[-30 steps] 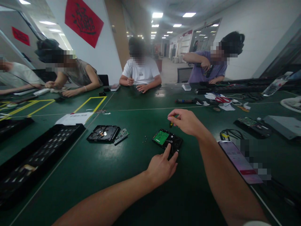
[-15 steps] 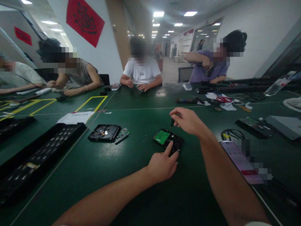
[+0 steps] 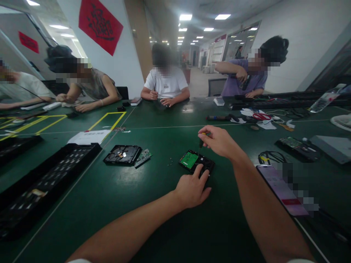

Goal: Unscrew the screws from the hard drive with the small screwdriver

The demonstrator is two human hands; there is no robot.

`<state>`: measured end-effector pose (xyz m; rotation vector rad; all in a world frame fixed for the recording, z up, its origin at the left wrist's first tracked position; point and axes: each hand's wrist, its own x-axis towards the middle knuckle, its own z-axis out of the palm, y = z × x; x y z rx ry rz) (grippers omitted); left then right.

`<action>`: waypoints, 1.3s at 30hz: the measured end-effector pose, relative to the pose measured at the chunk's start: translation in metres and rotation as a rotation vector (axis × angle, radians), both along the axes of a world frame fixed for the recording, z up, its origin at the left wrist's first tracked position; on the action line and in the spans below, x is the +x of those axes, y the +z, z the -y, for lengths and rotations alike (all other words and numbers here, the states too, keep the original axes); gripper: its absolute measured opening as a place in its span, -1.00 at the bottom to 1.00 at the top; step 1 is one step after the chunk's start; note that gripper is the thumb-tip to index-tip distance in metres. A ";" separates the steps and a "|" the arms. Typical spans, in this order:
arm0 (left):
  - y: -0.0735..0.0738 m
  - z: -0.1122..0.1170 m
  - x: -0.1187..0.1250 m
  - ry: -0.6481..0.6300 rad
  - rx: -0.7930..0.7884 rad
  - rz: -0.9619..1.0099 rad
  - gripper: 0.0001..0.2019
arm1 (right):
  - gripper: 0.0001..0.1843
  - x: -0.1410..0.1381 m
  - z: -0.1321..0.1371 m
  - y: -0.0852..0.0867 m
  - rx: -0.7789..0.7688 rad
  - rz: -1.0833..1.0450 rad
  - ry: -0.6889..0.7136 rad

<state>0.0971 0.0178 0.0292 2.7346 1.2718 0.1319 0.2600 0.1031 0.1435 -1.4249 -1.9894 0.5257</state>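
A black hard drive (image 3: 206,164) with a green circuit board (image 3: 189,159) lies on the green table in front of me. My left hand (image 3: 192,190) rests at its near edge, fingers pressing down on the drive's casing. My right hand (image 3: 219,140) is closed around a small screwdriver (image 3: 201,143), held upright with its tip on the drive's far side. A few tiny screws (image 3: 170,160) lie just left of the drive.
An opened drive case (image 3: 122,155) and a loose circuit board (image 3: 143,157) lie to the left, beside long black trays (image 3: 41,179). A phone (image 3: 282,190) and cables (image 3: 270,157) are at my right. Several people sit working around the table's far side.
My left hand has shifted from pointing with a finger to pressing flatter on the drive's near edge. The right hand holds the screwdriver in nearly the same spot.
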 end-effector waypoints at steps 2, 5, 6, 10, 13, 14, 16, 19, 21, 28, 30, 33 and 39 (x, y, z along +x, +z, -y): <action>0.000 -0.001 0.001 0.007 0.013 0.005 -0.41 | -0.82 0.001 -0.002 -0.002 -0.001 -0.011 0.012; -0.001 -0.004 0.004 0.018 0.030 0.022 -0.47 | -0.84 0.001 -0.003 -0.003 -0.001 -0.021 0.010; -0.001 -0.005 0.006 0.022 0.035 0.025 -0.48 | -0.85 0.001 -0.003 -0.003 -0.002 -0.023 0.010; -0.003 -0.008 0.015 0.068 0.060 0.011 -0.49 | -0.86 0.003 -0.003 -0.004 -0.009 -0.028 0.020; -0.004 -0.008 0.017 0.086 0.074 0.015 -0.48 | -0.86 0.005 -0.003 -0.005 -0.010 -0.035 0.020; -0.005 -0.009 0.017 0.082 0.075 0.020 -0.49 | -0.86 0.005 -0.004 -0.005 -0.010 -0.035 0.021; -0.004 -0.009 0.015 0.072 0.072 0.028 -0.49 | -0.85 0.004 -0.004 -0.005 -0.008 -0.030 0.023; -0.003 -0.010 0.014 0.075 0.063 0.033 -0.48 | -0.85 0.001 -0.004 -0.005 -0.002 -0.029 0.030; -0.002 -0.011 0.014 0.084 0.056 0.034 -0.47 | -0.84 -0.001 -0.003 -0.004 0.001 -0.031 0.035; -0.002 -0.008 0.015 0.085 0.043 0.012 -0.55 | -0.81 0.002 -0.002 -0.002 -0.008 -0.016 0.038; -0.002 -0.007 0.014 0.084 0.044 0.024 -0.56 | -0.82 0.004 -0.003 -0.004 0.001 -0.032 0.031; -0.003 -0.006 0.013 0.077 0.036 0.036 -0.56 | -0.79 0.006 -0.005 -0.007 0.025 -0.024 -0.019; -0.003 -0.006 0.014 0.105 0.016 0.042 -0.53 | -0.82 0.003 -0.004 -0.003 0.053 0.042 -0.015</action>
